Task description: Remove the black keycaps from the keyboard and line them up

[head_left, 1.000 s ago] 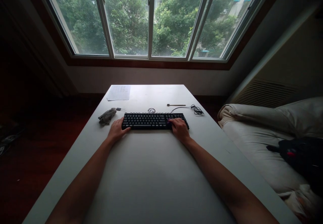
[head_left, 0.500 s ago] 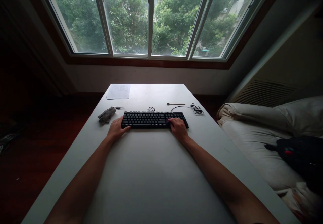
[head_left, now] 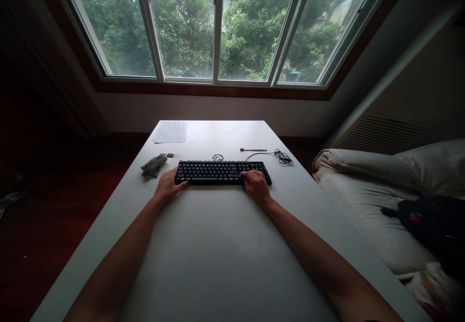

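A black keyboard (head_left: 207, 171) lies flat across the white table. My left hand (head_left: 168, 185) grips its left end, the thumb along the front edge and the fingers at the side. Over the keyboard's right part, my right hand (head_left: 257, 185) is closed, with thumb and fingertips pinched at the keys. A small dark purple thing shows at those fingertips, too small to name. Left of the keyboard sits a crumpled grey cloth-like bundle (head_left: 154, 166). Beside that lies a small black piece with thin wires (head_left: 170, 155).
Behind the keyboard lie a small looped object (head_left: 218, 157), a thin brush-like stick (head_left: 253, 150) and a coiled black cable (head_left: 282, 156). Paper sheets (head_left: 170, 131) rest at the table's far left corner. A pale sofa (head_left: 363, 206) with a dark bag (head_left: 432, 225) stands at right.
My right hand has shifted very slightly at the keys, its fingers a little more curled. The left hand and the keyboard stay where they were.
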Action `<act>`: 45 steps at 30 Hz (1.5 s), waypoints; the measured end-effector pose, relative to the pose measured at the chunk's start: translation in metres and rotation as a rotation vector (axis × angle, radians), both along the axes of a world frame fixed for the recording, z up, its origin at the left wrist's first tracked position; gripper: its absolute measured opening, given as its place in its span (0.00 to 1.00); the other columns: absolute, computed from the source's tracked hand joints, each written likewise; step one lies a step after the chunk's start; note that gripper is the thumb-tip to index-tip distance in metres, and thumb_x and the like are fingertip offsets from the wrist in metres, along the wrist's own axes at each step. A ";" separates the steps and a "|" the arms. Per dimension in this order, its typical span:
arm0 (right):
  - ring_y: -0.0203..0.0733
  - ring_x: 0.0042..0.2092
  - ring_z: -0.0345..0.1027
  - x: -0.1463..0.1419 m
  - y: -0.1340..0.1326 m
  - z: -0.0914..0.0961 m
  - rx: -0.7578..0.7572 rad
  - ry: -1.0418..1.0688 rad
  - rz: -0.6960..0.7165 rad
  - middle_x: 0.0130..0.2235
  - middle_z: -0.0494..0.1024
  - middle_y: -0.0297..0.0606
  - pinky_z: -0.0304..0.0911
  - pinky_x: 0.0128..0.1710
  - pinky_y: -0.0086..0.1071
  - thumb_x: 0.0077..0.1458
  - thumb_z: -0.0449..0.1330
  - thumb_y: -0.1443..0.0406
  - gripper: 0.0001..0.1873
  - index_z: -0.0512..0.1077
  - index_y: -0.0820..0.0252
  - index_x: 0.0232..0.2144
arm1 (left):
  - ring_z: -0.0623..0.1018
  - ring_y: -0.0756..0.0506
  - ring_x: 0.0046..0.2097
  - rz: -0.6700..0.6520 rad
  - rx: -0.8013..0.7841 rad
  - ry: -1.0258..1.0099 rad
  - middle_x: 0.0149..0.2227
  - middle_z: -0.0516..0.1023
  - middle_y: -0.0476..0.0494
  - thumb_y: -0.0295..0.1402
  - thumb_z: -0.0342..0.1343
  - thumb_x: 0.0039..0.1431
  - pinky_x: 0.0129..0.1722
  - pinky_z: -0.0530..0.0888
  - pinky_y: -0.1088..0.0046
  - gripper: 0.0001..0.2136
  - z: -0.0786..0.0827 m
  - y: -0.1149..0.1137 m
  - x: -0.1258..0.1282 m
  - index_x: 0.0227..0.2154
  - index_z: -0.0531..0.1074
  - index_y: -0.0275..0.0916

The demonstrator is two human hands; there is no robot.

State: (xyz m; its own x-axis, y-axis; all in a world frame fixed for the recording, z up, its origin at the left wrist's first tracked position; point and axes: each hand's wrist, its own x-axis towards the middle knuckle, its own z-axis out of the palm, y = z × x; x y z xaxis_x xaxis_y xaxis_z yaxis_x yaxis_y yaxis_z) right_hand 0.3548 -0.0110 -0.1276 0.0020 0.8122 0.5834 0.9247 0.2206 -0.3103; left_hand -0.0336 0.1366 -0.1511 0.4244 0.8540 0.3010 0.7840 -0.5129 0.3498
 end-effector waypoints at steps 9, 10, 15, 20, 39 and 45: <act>0.50 0.48 0.69 0.003 0.000 0.001 0.011 0.000 -0.034 0.43 0.80 0.40 0.57 0.54 0.44 0.61 0.54 0.69 0.15 0.76 0.54 0.47 | 0.67 0.32 0.62 -0.003 -0.004 -0.008 0.63 0.68 0.33 0.54 0.56 0.58 0.63 0.62 0.55 0.39 -0.004 0.002 -0.001 0.66 0.58 0.35; 0.50 0.48 0.68 0.003 0.000 0.000 0.014 0.002 -0.034 0.44 0.80 0.40 0.57 0.55 0.45 0.62 0.54 0.69 0.15 0.76 0.54 0.47 | 0.67 0.32 0.62 -0.002 -0.003 -0.008 0.63 0.68 0.33 0.54 0.56 0.58 0.63 0.62 0.55 0.39 -0.004 0.002 -0.001 0.66 0.58 0.35; 0.50 0.47 0.69 0.004 0.002 -0.003 -0.001 0.004 -0.041 0.44 0.80 0.40 0.57 0.54 0.46 0.61 0.54 0.69 0.16 0.76 0.54 0.47 | 0.67 0.32 0.62 0.008 0.002 0.001 0.63 0.67 0.34 0.53 0.56 0.58 0.63 0.61 0.55 0.38 -0.005 0.003 -0.001 0.66 0.58 0.36; 0.51 0.49 0.68 0.009 0.002 -0.002 0.021 0.006 -0.101 0.44 0.80 0.41 0.57 0.54 0.46 0.61 0.53 0.70 0.17 0.75 0.54 0.49 | 0.67 0.32 0.62 0.001 -0.002 0.001 0.63 0.67 0.33 0.53 0.56 0.58 0.63 0.61 0.55 0.39 -0.004 0.003 -0.002 0.66 0.58 0.35; 0.50 0.49 0.68 0.005 0.001 -0.003 -0.033 -0.031 0.006 0.46 0.79 0.40 0.58 0.53 0.43 0.60 0.55 0.70 0.16 0.75 0.54 0.48 | 0.67 0.32 0.62 -0.008 -0.007 -0.019 0.62 0.68 0.33 0.54 0.55 0.58 0.63 0.62 0.55 0.39 -0.002 0.002 -0.001 0.66 0.58 0.35; 0.50 0.48 0.68 0.005 0.002 -0.004 -0.051 -0.028 -0.015 0.45 0.79 0.40 0.59 0.53 0.43 0.60 0.55 0.69 0.16 0.75 0.54 0.48 | 0.67 0.32 0.62 -0.010 -0.007 -0.019 0.62 0.68 0.33 0.54 0.55 0.58 0.63 0.62 0.55 0.38 -0.002 0.001 0.000 0.66 0.58 0.36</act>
State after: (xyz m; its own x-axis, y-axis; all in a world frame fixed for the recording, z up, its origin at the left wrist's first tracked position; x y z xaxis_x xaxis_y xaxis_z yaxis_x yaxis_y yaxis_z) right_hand 0.3599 -0.0093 -0.1320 -0.0010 0.8406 0.5417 0.9361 0.1912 -0.2951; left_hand -0.0341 0.1380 -0.1529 0.4271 0.8519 0.3030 0.7721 -0.5180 0.3681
